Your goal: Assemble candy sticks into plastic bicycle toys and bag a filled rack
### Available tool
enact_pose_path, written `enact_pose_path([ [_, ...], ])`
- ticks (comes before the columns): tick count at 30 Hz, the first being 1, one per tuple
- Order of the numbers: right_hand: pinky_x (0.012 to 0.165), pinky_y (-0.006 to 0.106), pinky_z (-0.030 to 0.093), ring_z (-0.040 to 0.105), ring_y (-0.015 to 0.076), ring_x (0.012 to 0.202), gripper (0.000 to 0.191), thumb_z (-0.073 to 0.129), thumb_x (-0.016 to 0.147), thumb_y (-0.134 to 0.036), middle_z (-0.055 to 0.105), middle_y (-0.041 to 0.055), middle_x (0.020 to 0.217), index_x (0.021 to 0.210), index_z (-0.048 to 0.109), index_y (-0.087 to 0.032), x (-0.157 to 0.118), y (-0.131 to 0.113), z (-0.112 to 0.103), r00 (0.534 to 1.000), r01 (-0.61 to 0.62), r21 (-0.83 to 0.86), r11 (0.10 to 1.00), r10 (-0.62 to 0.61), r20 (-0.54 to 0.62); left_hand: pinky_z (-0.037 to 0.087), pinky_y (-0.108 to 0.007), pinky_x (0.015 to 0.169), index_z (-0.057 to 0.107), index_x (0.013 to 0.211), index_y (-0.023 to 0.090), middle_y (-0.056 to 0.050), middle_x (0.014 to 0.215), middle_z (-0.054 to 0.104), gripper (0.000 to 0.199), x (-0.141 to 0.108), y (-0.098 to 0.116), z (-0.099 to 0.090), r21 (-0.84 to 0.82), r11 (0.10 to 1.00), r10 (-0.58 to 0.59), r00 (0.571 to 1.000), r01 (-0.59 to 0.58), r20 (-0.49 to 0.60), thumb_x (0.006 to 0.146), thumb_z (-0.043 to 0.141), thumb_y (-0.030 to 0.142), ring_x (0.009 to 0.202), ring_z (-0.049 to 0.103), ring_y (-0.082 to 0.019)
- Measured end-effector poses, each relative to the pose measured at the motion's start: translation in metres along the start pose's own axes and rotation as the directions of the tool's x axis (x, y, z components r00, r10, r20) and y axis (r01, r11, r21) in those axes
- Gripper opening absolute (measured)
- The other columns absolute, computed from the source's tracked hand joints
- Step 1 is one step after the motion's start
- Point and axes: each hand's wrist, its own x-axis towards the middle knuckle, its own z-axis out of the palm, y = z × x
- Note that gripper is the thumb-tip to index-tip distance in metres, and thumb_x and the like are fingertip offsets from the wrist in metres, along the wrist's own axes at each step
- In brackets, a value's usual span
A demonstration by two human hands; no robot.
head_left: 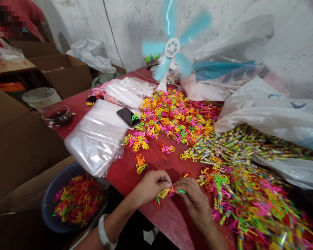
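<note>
Near the front edge of the red table, my left hand [152,185] pinches small plastic bicycles [163,193] in yellow, pink and green, which hang below its fingers. My right hand [194,198] meets it from the right, its fingertips closed at the pink-orange piece; a bit of green plastic shows between its fingers. Exactly what the right fingertips grip is partly hidden. Just beyond the hands lie loose bicycles: an orange and yellow cluster [141,163], a pink and orange one [168,148] and a yellow one [188,155].
A large heap of bicycles [169,111] covers the table's back. Patterned sticks [232,146] and mixed toys [261,208] pile up at right. Plastic bags [96,135], a phone [125,116] and a glass bowl [56,114] lie left. A blue tub [45,211] stands below; a fan [172,47] spins behind.
</note>
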Motion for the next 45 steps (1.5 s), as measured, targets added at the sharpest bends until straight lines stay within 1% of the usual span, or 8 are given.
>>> enact_pose_path([
  [4, 0.075, 0.033, 0.047, 0.06, 0.0173, 0.082, 0.017, 0.052, 0.09, -0.01, 0.068, 0.0024, 0.083, 0.095, 0.061, -0.023, 0.005, 0.002, -0.005, 0.998, 0.061, -0.088, 0.994, -0.063, -0.019, 0.039, -0.022, 0.07, 0.064, 0.07, 0.017, 0.001, 0.072, 0.06, 0.015, 0.003, 0.007, -0.001, 0.324, 0.913, 0.252, 0.967, -0.248, 0.031, 0.077, 0.054, 0.008, 0.072, 0.054, -0.012],
  [7, 0.07, 0.031, 0.046, 0.059, 0.0166, 0.078, 0.017, 0.049, 0.091, -0.01, 0.067, 0.0026, 0.081, 0.092, 0.061, -0.023, 0.011, 0.0, -0.012, 0.995, 0.101, -0.131, 0.986, -0.097, 0.04, 0.04, -0.021, 0.072, 0.065, 0.073, 0.017, 0.0, 0.075, 0.062, 0.017, 0.006, 0.009, -0.003, 0.356, 0.877, 0.297, 0.947, -0.322, 0.124, 0.08, 0.054, 0.007, 0.074, 0.055, -0.012],
  [12, 0.069, 0.031, 0.046, 0.06, 0.0167, 0.077, 0.019, 0.043, 0.096, -0.017, 0.067, 0.0036, 0.079, 0.089, 0.061, -0.022, 0.022, -0.005, -0.023, 0.975, 0.169, -0.143, 0.975, -0.144, 0.168, 0.04, -0.02, 0.071, 0.066, 0.07, 0.016, 0.002, 0.072, 0.062, 0.014, 0.016, 0.009, -0.013, 0.284, 0.91, 0.225, 0.935, -0.303, 0.275, 0.078, 0.058, 0.008, 0.074, 0.056, -0.011],
  [20, 0.08, 0.037, 0.043, 0.061, 0.0177, 0.085, 0.025, 0.039, 0.099, -0.017, 0.072, 0.0047, 0.087, 0.101, 0.064, -0.021, 0.019, -0.008, -0.018, 0.949, 0.313, -0.25, 0.916, -0.294, 0.112, 0.037, -0.018, 0.063, 0.061, 0.068, 0.016, 0.006, 0.068, 0.059, 0.01, 0.022, 0.02, -0.023, 0.296, 0.94, 0.064, 0.938, -0.172, 0.341, 0.074, 0.065, 0.009, 0.067, 0.053, -0.009],
  [29, 0.085, 0.04, 0.042, 0.06, 0.0197, 0.092, 0.031, 0.037, 0.097, -0.01, 0.073, 0.0068, 0.094, 0.11, 0.064, -0.018, 0.003, -0.02, -0.014, 0.956, 0.289, -0.44, 0.85, -0.282, 0.082, 0.036, -0.021, 0.06, 0.058, 0.07, 0.017, 0.004, 0.066, 0.055, 0.013, 0.007, 0.005, -0.007, 0.117, 0.993, 0.003, 0.999, -0.008, 0.043, 0.074, 0.063, 0.028, 0.064, 0.049, -0.01],
  [35, 0.087, 0.039, 0.04, 0.062, 0.02, 0.094, 0.031, 0.043, 0.095, -0.009, 0.073, 0.0056, 0.1, 0.116, 0.062, -0.021, -0.014, -0.009, -0.003, 0.962, 0.252, -0.491, 0.834, -0.273, 0.031, 0.035, -0.022, 0.052, 0.049, 0.065, 0.018, 0.007, 0.055, 0.046, 0.038, 0.001, -0.012, 0.015, -0.273, 0.943, -0.218, 0.972, 0.187, -0.086, 0.066, 0.066, 0.052, 0.051, 0.042, -0.009],
  [40, 0.085, 0.039, 0.039, 0.063, 0.0203, 0.091, 0.034, 0.044, 0.094, -0.01, 0.073, 0.0056, 0.101, 0.122, 0.058, -0.023, -0.031, -0.002, 0.007, 0.979, 0.189, -0.511, 0.839, -0.203, 0.028, 0.035, -0.023, 0.055, 0.052, 0.063, 0.017, 0.005, 0.058, 0.05, 0.022, -0.003, -0.016, 0.022, -0.093, 0.99, -0.128, 0.952, 0.106, -0.279, 0.072, 0.063, 0.034, 0.056, 0.044, -0.01],
  [45, 0.083, 0.038, 0.037, 0.063, 0.0189, 0.09, 0.031, 0.044, 0.094, -0.01, 0.074, 0.0045, 0.099, 0.118, 0.059, -0.022, -0.029, -0.002, 0.004, 0.956, 0.283, -0.527, 0.801, -0.279, 0.089, 0.039, -0.023, 0.063, 0.06, 0.069, 0.016, 0.003, 0.065, 0.056, 0.005, -0.01, -0.01, 0.02, 0.042, 0.998, -0.038, 0.964, 0.05, -0.263, 0.074, 0.059, 0.015, 0.065, 0.05, -0.012],
])
